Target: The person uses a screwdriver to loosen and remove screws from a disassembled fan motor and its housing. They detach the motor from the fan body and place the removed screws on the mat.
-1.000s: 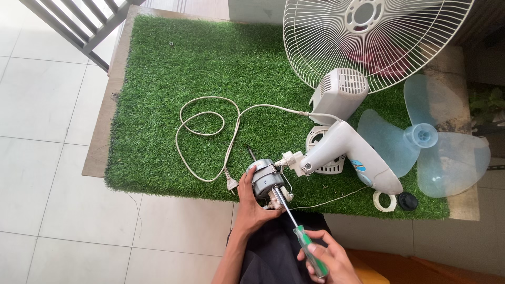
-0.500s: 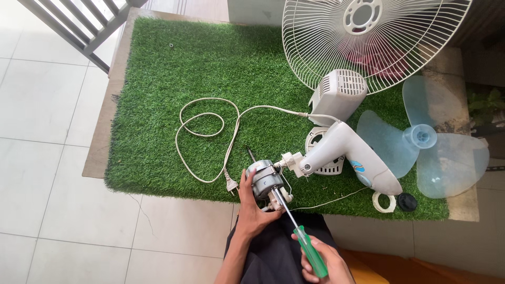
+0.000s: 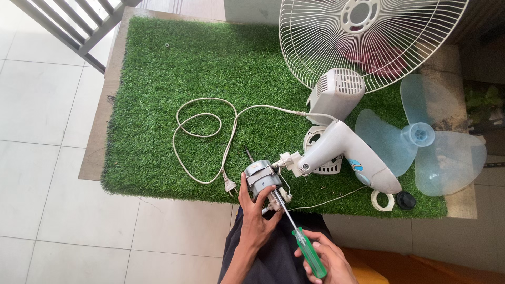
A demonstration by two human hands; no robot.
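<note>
The fan motor (image 3: 261,177) looked like dull grey metal with a thin bare steel shaft, while the screwdriver (image 3: 300,236) paired a slim metal shank with a glossy, translucent green plastic handle. The fan neck housing (image 3: 351,158) and rear motor cover (image 3: 336,93) were smooth white plastic with a soft sheen, the blade (image 3: 421,142) was clear bluish plastic (slightly cloudy), and the guard (image 3: 368,37) was thin white-coated wire. The mat (image 3: 173,79) was rough green synthetic turf, the power cord (image 3: 210,131) matt white rubbery sheathing, and the floor tiles (image 3: 47,131) smooth and pale.
</note>
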